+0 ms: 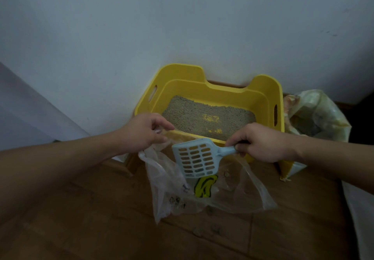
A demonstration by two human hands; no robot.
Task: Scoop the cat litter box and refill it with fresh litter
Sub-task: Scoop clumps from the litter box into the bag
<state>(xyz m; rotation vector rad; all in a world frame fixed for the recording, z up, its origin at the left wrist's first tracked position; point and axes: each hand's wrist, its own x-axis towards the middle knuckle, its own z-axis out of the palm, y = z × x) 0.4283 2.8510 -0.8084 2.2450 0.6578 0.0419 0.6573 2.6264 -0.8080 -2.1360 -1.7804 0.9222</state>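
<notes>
From the head camera I look down on a yellow litter box (183, 71) of smooth moulded plastic. It is rectangular with rounded corners, has raised back corners and an oval handle slot in each side wall, and stands on the wood-plank floor (81, 219) at the floor's far edge, against a plain pale wall (182, 17). Inside it lies a flat bed of grey, grainy litter (194, 112), with yellow patches of the bottom showing through near the middle.

My left hand (141, 132) is at the box's near left corner. Its fingers are curled, and thumb and forefinger pinch the rim of a thin, crinkled, clear plastic bag (178, 195). The bag sags onto the floor just in front of the box's near wall and carries a yellow banana print (205, 187) with black outlines.

My right hand (261, 142) is at the near right side of the box, fingers wrapped tightly round the short handle of a pale blue plastic scoop (195, 156). The scoop's flat, slotted head tilts downward over the bag's open mouth, its front lip just above the banana print.

To the right of the box, a second, cloudy yellowish plastic bag (315, 114) stands bunched up beside the box's right wall.
</notes>
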